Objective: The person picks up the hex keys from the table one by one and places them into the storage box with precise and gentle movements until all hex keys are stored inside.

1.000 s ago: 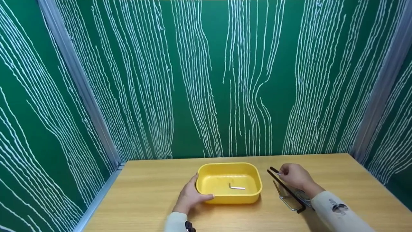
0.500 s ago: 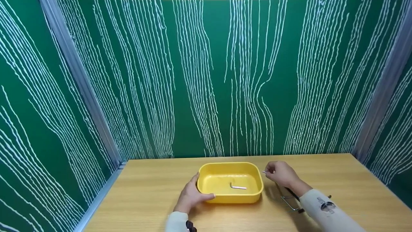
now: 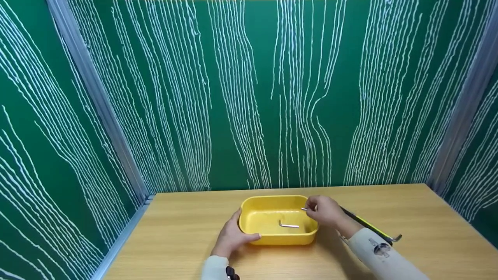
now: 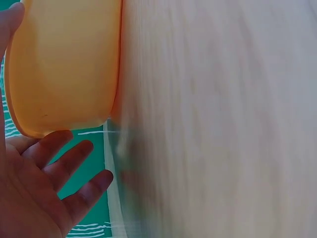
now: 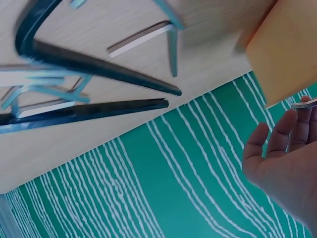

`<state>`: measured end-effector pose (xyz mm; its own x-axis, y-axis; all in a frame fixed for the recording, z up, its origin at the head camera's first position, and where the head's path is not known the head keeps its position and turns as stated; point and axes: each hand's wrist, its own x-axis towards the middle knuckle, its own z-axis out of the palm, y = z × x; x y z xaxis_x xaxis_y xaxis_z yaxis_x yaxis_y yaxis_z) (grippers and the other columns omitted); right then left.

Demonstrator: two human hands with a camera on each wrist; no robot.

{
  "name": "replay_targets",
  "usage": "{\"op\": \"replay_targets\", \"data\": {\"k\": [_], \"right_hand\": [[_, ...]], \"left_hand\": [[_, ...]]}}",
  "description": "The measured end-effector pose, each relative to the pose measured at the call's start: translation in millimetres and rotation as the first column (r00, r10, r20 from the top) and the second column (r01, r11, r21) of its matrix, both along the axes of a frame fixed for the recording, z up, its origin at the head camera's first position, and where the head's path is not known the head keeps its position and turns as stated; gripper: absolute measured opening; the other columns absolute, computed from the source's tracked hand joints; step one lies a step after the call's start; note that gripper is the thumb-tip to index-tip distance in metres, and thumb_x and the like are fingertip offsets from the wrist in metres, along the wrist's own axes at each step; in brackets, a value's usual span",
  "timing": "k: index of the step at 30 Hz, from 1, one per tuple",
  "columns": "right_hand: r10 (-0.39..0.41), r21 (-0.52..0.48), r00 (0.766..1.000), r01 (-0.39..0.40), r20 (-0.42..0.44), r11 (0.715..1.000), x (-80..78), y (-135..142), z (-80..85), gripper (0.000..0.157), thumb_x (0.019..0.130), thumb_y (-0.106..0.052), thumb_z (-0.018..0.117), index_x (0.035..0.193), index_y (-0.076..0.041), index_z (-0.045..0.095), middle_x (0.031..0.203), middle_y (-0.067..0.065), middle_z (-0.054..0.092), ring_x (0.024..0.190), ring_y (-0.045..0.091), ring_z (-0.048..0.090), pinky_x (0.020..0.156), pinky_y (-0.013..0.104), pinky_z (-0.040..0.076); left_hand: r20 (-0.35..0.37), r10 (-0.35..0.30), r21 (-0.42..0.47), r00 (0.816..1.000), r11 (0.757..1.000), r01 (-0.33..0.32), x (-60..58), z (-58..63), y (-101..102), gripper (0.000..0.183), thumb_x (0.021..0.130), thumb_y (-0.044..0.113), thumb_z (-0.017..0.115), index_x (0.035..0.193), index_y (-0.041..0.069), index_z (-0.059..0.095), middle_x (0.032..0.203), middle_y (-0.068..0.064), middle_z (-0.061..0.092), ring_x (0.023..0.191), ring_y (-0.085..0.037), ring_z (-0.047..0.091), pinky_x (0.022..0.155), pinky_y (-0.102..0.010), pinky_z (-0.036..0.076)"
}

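Tray (image 3: 288,240) in the head view: yellow, held at its near corner by the left hand (image 3: 231,235), thumb over the rim. A small L-shaped key (image 3: 289,226) lies inside, left of the right hand (image 3: 326,211), which pinches a metal piece (image 3: 304,209) above the tray's right end. Left wrist: the outer fingers (image 4: 88,193) spread clear of the tray. Right wrist: dark rods (image 5: 99,67) and a silver bent key (image 5: 140,38) lie apart from the right hand, away from the tray.
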<state>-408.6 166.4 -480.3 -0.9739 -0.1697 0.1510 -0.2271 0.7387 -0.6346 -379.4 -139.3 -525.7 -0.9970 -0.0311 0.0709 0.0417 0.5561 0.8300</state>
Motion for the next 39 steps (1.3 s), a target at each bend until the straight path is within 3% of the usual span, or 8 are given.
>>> {"op": "replay_targets", "data": {"k": [15,21,29,39], "right_hand": [[0.077,0.021,0.995,-0.076,-0.064,0.997,2.5,-28,-9.4,0.006,0.074,-0.015,0.063,0.074,-0.02,0.059,0.07,-0.005,0.054,0.066,0.013,0.048,0.056,0.023,0.043],[0.076,0.051,0.994,-0.072,-0.077,0.996,3.8,-36,-12.8,0.007,0.073,-0.015,0.063,0.07,-0.021,0.059,0.067,-0.008,0.053,0.066,0.011,0.047,0.058,0.024,0.041],[0.1,0.195,0.977,-0.063,-0.186,0.979,2.5,-44,-22.4,0.015,0.07,-0.02,0.064,0.062,-0.028,0.055,0.059,-0.018,0.051,0.06,0.005,0.045,0.072,0.035,0.028],[0.093,0.252,0.988,-0.06,-0.12,0.966,0.7,-48,-27.8,0.014,0.069,-0.024,0.067,0.06,-0.027,0.056,0.054,-0.015,0.05,0.058,0.01,0.045,0.081,0.039,0.027]], "left_hand": [[-0.018,-0.016,-0.033,1.0,0.999,0.015,0.0,-1.1,-1,0.116,0.04,0.053,0.08,0.138,0.02,0.027,0.134,0.002,0.04,0.112,-0.015,0.044,0.102,-0.041,0.031],[-0.022,-0.016,-0.041,1.0,0.999,0.015,-1.0,-1.2,-1,0.115,0.04,0.055,0.08,0.137,0.021,0.028,0.133,0.003,0.042,0.11,-0.015,0.045,0.101,-0.041,0.032],[-0.013,-0.012,-0.031,1.0,0.999,0.011,-0.8,-2.4,-1,0.115,0.039,0.055,0.08,0.137,0.023,0.028,0.132,0.003,0.042,0.108,-0.016,0.045,0.101,-0.041,0.032],[0.004,-0.025,0.015,1.0,1.0,0.025,1.3,-0.1,-1,0.113,0.042,0.05,0.081,0.137,0.024,0.026,0.134,0.001,0.04,0.11,-0.018,0.045,0.101,-0.042,0.032]]}}
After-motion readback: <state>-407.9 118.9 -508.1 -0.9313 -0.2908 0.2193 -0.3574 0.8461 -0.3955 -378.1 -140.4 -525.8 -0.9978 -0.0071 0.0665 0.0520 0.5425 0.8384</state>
